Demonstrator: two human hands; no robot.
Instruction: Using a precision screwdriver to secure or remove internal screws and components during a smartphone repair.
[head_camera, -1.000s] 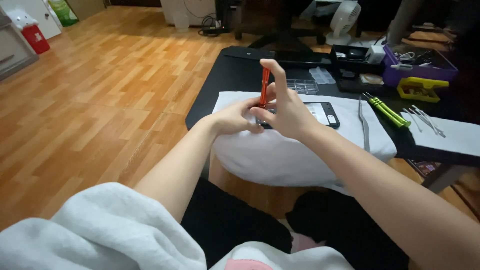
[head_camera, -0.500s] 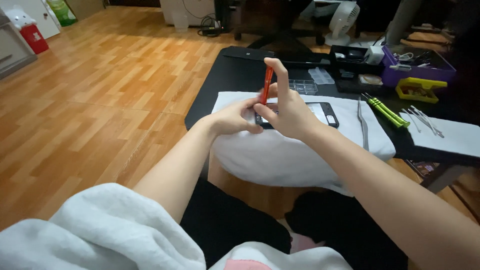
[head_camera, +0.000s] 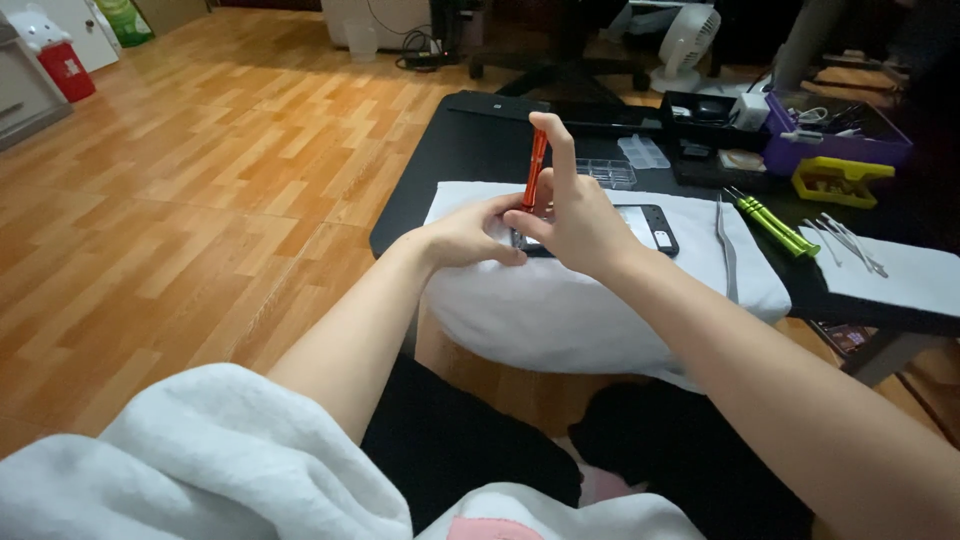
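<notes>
My right hand (head_camera: 568, 218) holds an orange screwdriver (head_camera: 535, 168) upright, its tip down on a dark phone (head_camera: 648, 224) that lies on a white cloth (head_camera: 560, 300). The index finger stands straight up along the handle. My left hand (head_camera: 468, 232) rests on the cloth and pinches the phone's near left end, right beside the screwdriver tip. The phone's left part is hidden behind both hands.
The cloth covers the front of a low black table (head_camera: 470, 150). On it lie metal tweezers (head_camera: 724, 250), green screwdrivers (head_camera: 772, 222), a clear parts box (head_camera: 606, 172), a yellow holder (head_camera: 838, 180), a purple tray (head_camera: 850, 140) and a white pad (head_camera: 900, 270). Wooden floor (head_camera: 200, 200) lies to the left.
The hands and screwdriver stay in nearly the same place; the screwdriver stands slightly more upright and the index finger has straightened along it.
</notes>
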